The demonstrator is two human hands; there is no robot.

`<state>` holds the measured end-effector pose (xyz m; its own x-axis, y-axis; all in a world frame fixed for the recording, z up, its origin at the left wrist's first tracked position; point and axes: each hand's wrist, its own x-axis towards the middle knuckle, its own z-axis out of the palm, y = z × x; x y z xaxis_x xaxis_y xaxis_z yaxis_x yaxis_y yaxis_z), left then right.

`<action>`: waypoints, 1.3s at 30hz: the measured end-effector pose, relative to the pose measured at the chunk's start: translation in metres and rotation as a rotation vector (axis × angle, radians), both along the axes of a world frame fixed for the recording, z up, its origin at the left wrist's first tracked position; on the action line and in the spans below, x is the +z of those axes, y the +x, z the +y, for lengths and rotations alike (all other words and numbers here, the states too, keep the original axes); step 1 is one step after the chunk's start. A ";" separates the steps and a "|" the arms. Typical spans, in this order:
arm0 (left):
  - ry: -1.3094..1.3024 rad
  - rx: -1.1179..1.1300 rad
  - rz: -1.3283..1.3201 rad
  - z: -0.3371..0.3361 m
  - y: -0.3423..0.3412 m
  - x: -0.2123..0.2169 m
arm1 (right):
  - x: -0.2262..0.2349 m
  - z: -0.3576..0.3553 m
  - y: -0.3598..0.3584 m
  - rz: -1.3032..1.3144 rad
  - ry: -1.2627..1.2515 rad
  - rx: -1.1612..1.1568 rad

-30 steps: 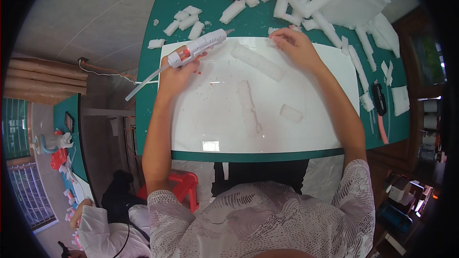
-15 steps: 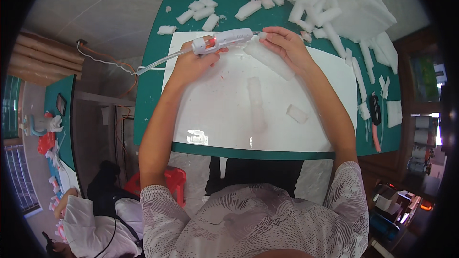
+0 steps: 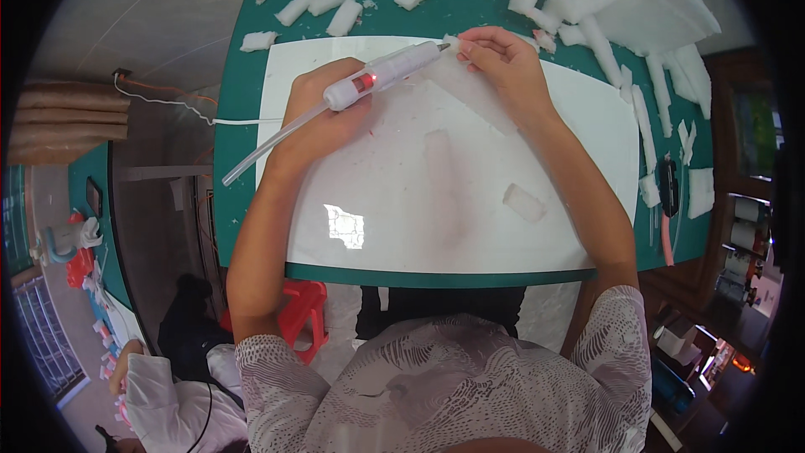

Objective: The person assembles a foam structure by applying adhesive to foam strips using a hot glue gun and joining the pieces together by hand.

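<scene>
My left hand is wrapped round a white hot glue gun. A clear glue stick juts from the gun's back end, and a red light glows on its side. The nozzle points up to the right, right beside a small white foam piece; whether they touch I cannot tell. My right hand pinches that piece between thumb and fingers. Both hands are above a glossy white board. A small pale block shows on the board. Faint longer shapes there may be reflections.
Short white foam pieces lie on the green table at the far left. A heap of foam strips fills the far right. A black-handled tool lies at the right. Another person is at lower left, near a red stool.
The glue gun has tilted, its nozzle higher and its glue stick slanting more steeply down to the left. My right hand still holds the foam piece. The whole view has shifted somewhat.
</scene>
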<state>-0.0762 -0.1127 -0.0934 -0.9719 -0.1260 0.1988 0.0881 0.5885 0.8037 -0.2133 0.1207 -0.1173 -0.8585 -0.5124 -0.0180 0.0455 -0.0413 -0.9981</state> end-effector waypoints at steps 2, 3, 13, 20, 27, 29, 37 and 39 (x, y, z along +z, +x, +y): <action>0.015 0.008 0.020 0.000 -0.002 -0.004 | 0.002 -0.001 0.004 0.086 0.075 -0.001; -0.005 0.011 0.033 0.000 -0.002 -0.005 | 0.004 -0.001 0.006 0.082 0.072 -0.006; -0.035 0.006 0.018 -0.001 -0.001 -0.004 | 0.000 -0.002 0.008 0.166 0.104 -0.032; -0.045 0.019 0.020 0.000 0.000 -0.002 | 0.001 -0.002 0.011 0.218 0.134 -0.046; -0.047 0.032 -0.025 0.001 0.000 0.000 | -0.002 -0.003 0.014 0.265 0.117 -0.067; -0.042 0.029 -0.026 0.001 0.000 0.001 | -0.002 -0.003 0.014 0.280 0.130 -0.066; -0.053 0.009 0.032 0.000 0.000 -0.001 | 0.000 -0.003 0.015 0.306 0.141 -0.068; -0.059 0.010 0.039 0.000 -0.001 -0.003 | 0.000 -0.003 0.015 0.314 0.158 -0.069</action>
